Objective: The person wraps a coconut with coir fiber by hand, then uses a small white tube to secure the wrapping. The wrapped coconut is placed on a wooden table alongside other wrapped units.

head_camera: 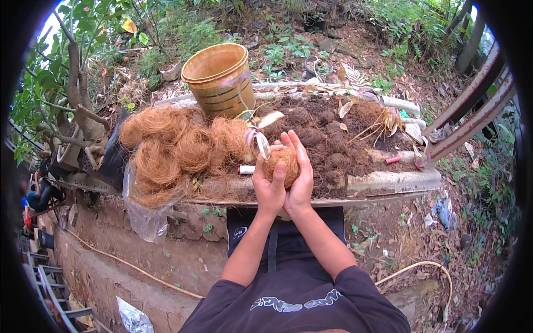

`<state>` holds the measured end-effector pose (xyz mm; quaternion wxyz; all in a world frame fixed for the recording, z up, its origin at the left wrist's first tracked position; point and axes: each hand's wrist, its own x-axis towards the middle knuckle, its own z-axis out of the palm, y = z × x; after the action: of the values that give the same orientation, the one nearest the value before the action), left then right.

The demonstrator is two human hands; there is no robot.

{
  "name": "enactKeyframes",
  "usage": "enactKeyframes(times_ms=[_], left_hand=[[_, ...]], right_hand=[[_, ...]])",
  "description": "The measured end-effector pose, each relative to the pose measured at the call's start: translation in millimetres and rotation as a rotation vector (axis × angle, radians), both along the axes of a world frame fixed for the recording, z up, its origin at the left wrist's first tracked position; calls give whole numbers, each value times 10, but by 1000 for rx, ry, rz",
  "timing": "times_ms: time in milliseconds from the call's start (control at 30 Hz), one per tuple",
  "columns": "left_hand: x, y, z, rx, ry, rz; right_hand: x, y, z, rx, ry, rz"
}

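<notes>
My left hand and my right hand are cupped together around a ball wrapped in brown coconut fibre. A small plant with pale and purplish leaves leans out from the ball's far left side. My thumbs lie near each other on the ball's near side, and the right fingers reach up along its right side. Just left of my left hand, a thread spool with a red end lies on the work table. Clumps of loose coconut fibre are heaped further left.
Dark soil with several round balls covers the table's right part. A yellow-brown bucket stands behind the fibre. A pink stick-like piece lies at right. Clear plastic hangs over the front edge. A seated person is far left.
</notes>
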<state>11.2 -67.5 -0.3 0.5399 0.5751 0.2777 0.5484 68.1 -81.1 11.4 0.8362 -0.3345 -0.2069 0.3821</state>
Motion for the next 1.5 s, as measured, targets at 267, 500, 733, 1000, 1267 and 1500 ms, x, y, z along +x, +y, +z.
enactKeyframes(times_ms=[267, 500, 733, 1000, 1267, 1500], left_hand=[[73, -50, 210, 3, -9, 34], [55, 69, 215, 212, 112, 51], [236, 16, 179, -13, 104, 79], [254, 94, 222, 100, 205, 56], [301, 265, -20, 395, 262, 132], [371, 59, 135, 35, 50, 100]], right_hand=[[26, 43, -264, -42, -576, -342], [49, -14, 48, 52, 272, 110], [143, 30, -235, -185, -363, -343], [217, 19, -200, 18, -136, -87], [229, 23, -29, -96, 146, -124], [202, -1, -164, -168, -22, -190]])
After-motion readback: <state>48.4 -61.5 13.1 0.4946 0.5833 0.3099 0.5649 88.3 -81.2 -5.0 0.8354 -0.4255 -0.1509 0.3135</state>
